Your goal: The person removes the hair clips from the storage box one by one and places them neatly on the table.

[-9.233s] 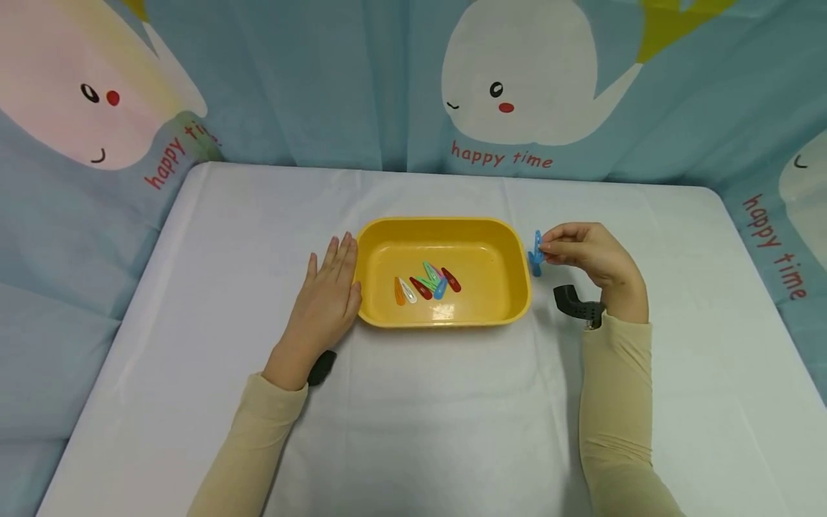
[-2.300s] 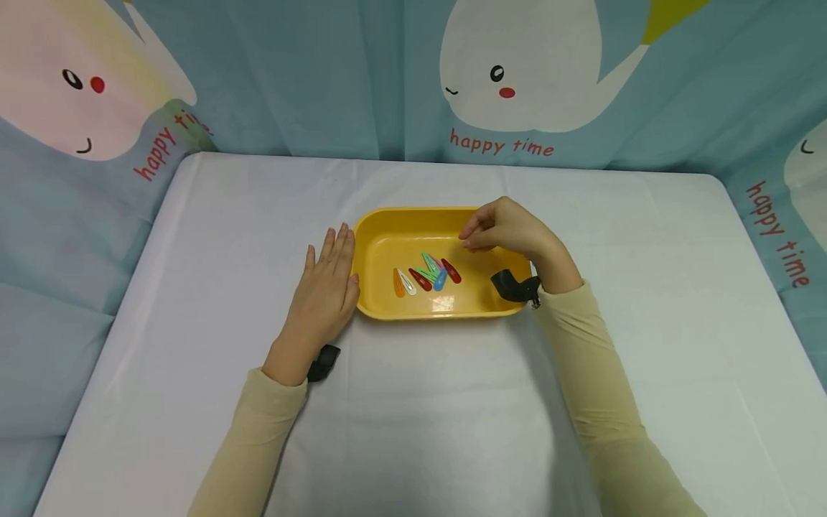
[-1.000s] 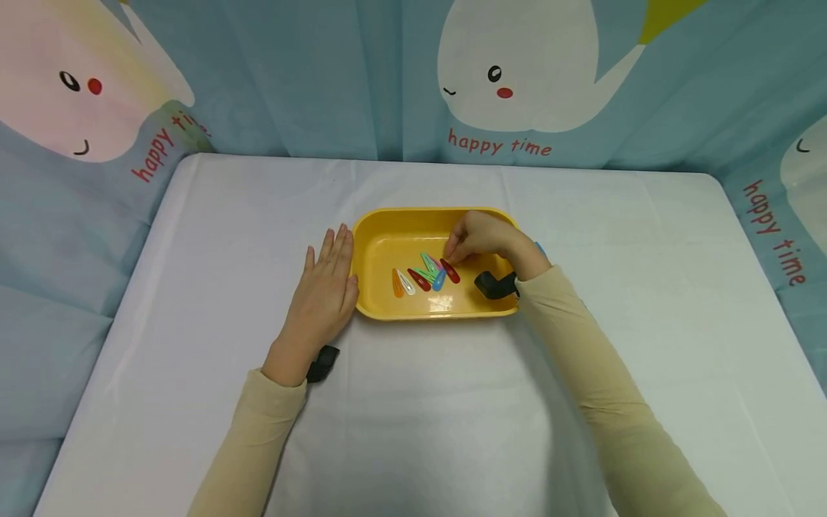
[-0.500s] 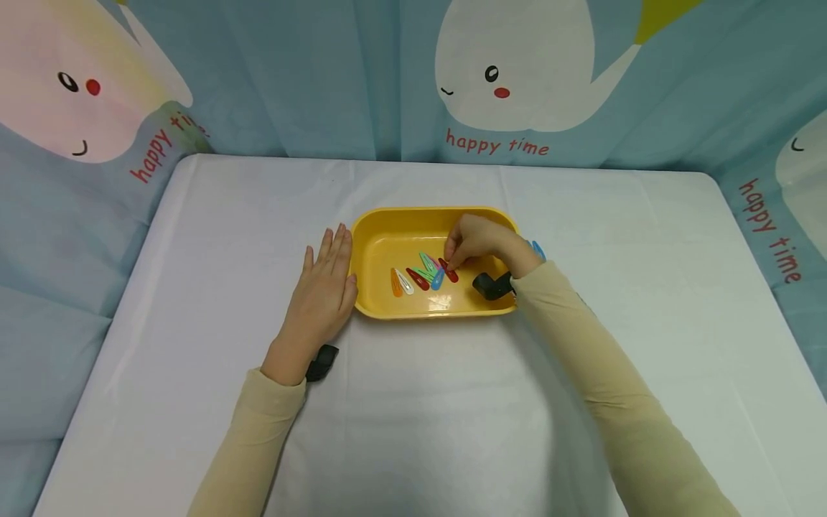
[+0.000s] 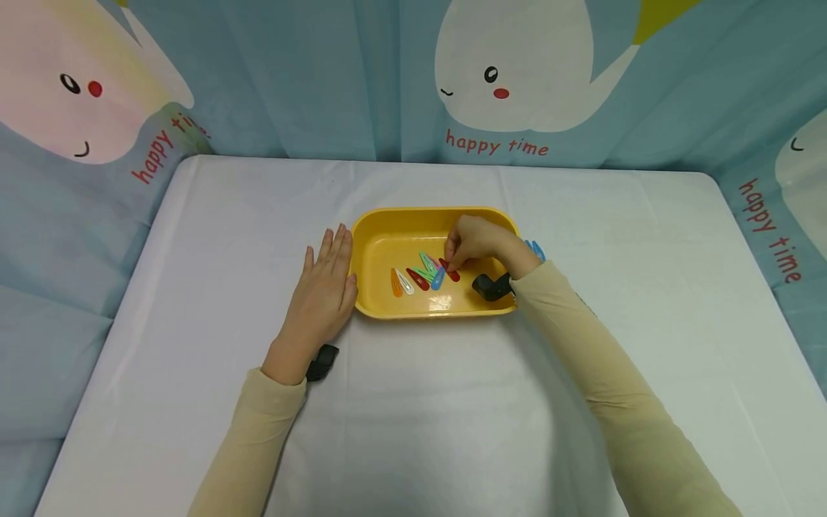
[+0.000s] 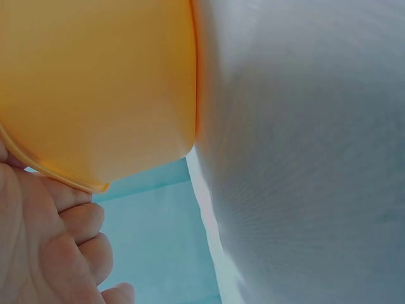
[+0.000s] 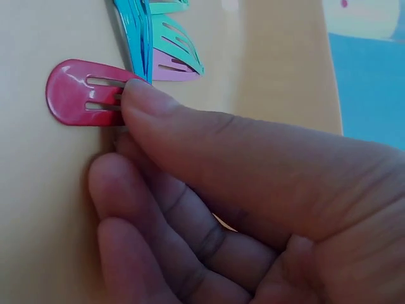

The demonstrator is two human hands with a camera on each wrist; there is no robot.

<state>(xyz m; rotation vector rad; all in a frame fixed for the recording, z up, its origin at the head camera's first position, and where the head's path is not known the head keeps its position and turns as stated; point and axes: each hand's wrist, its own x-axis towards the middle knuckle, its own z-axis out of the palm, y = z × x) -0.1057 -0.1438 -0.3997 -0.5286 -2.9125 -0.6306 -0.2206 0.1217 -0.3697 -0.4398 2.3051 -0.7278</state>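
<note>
My right hand [image 5: 477, 240] reaches into the yellow tray [image 5: 381, 314] and pinches a red snap hair clip [image 7: 76, 92] between thumb and fingers, as the right wrist view shows closely. Beside it in the tray lie a blue hair clip [image 5: 438, 278], green ones [image 5: 426, 263], a pink one [image 7: 172, 71], another red one [image 5: 417, 279], a white one [image 5: 405, 282] and an orange one [image 5: 396, 283]. My left hand [image 5: 321, 286] rests with straight fingers along the tray's left end; in the left wrist view its fingers touch the rim [image 6: 60, 180].
Blue hair clips [image 5: 535, 250] lie on the white-covered table [image 5: 413, 431] just past the tray's right end, partly behind my right wrist. A blue whale-print curtain [image 5: 323, 79] stands along the table's back and left edges.
My right hand came from the blue clips right of the tray into it, and now pinches the red clip at the pile's right. The left hand has stayed at the tray's end.
</note>
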